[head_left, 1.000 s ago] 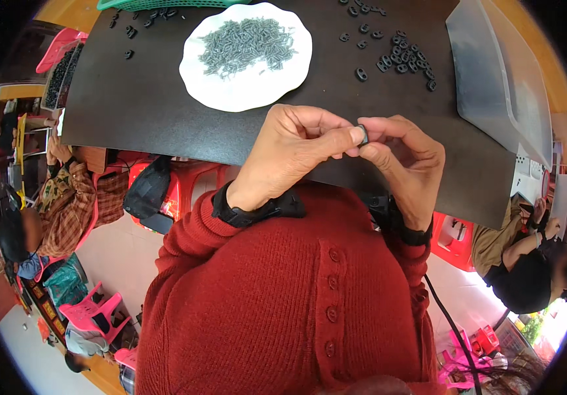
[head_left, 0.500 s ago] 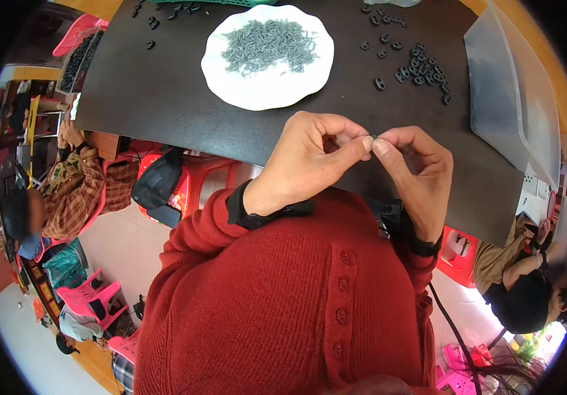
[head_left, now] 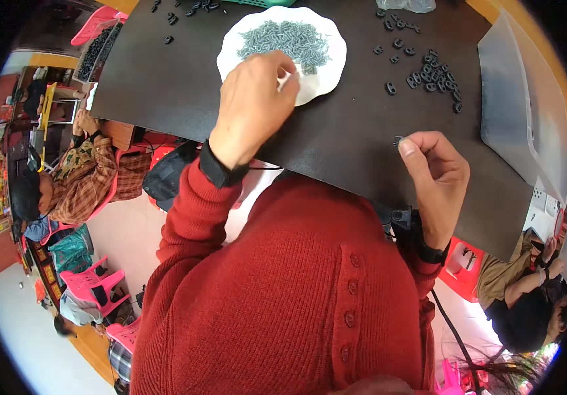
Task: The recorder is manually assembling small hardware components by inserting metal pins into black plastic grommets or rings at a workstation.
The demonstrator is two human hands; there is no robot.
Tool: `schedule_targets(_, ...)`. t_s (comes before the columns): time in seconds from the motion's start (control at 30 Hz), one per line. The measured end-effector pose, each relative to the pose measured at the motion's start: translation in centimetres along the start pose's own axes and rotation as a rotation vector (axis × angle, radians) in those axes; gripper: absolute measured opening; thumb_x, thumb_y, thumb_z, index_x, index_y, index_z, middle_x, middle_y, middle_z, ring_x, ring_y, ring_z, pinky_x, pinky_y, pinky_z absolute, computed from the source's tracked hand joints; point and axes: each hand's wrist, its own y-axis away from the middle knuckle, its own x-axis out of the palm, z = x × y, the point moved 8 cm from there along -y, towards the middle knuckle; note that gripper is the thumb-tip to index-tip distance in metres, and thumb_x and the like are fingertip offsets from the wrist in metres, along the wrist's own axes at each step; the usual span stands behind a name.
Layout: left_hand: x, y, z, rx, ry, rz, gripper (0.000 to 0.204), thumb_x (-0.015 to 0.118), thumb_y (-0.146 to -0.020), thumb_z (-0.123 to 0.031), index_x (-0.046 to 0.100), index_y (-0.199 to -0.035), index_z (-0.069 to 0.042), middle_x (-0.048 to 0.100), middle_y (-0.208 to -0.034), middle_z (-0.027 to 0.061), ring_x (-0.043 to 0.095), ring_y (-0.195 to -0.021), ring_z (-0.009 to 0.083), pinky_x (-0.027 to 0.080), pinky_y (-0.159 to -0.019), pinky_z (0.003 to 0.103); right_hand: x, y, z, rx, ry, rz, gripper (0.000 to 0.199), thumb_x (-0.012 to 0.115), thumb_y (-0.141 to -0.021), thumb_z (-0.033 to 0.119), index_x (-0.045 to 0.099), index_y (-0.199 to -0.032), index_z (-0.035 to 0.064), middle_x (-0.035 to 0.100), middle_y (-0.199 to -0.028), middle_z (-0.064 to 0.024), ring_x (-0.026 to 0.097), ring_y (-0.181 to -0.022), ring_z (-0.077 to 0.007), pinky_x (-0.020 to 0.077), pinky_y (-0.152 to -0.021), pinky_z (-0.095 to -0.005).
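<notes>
Grey pcs [head_left: 285, 38] are lying at mixed angles just far-right of my L hand [head_left: 252, 99] (nearer; can't tell its grip); R hand [head_left: 443, 171] is pinching a dark bit [head_left: 397, 141].

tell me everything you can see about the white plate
The white plate has a wavy, scalloped rim and a smooth, pale surface, perhaps ceramic or plastic. It lies flat on the dark tabletop, beyond the person's body. A loose heap of small grey coil-like pieces covers much of it, leaving a bare border. The left hand reaches over its near side, hiding part of the rim; whether it touches the plate is unclear.
</notes>
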Motion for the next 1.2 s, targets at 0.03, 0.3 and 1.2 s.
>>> schedule_targets(0.03, 0.3, -0.2, 0.4, 0.014, -0.037, -0.008, 0.017, 0.071, -0.09, -0.013, 0.075, -0.1, 0.0, 0.075, -0.092, 0.0228, 0.072, -0.091, 0.042, 0.057, -0.083, 0.049, -0.2, 0.1, -0.2, 0.005, 0.0, 0.012, 0.013, 0.079, -0.096, 0.01, 0.073, -0.094, -0.0009, 0.07, -0.086, 0.0026, 0.06, -0.083, -0.0065, 0.0488, -0.081, -0.0251)
schedule_targets(0.3, 6.3, -2.0, -0.8, 0.048, -0.117, 0.013, 0.013, 0.072, -0.089, -0.012, 0.074, -0.095, -0.001, 0.073, -0.091, 0.0227, 0.071, -0.092, 0.0425, 0.056, -0.085, 0.05, -4.5, 0.0, -1.8, -0.023, -0.041, 0.047, 0.004, 0.073, -0.099, 0.002, 0.071, -0.097, -0.0006, 0.063, -0.087, 0.0057, 0.052, -0.079, -0.0026, 0.0402, -0.072, -0.0206)
schedule_targets(1.2, 13.2, 4.9, -15.4, -0.267, 1.21, 0.471, 0.019, 0.077, -0.101, -0.011, 0.079, -0.116, 0.001, 0.08, -0.098, 0.0082, 0.072, -0.085, 0.01, 0.057, -0.077, 0.024, -9.0, 0.0, -5.7, 0.056, -0.263, -0.09, 0.01, 0.078, -0.096, 0.007, 0.076, -0.097, -0.0018, 0.067, -0.083, 0.0048, 0.054, -0.075, -0.0018, 0.0412, -0.067, -0.0195)
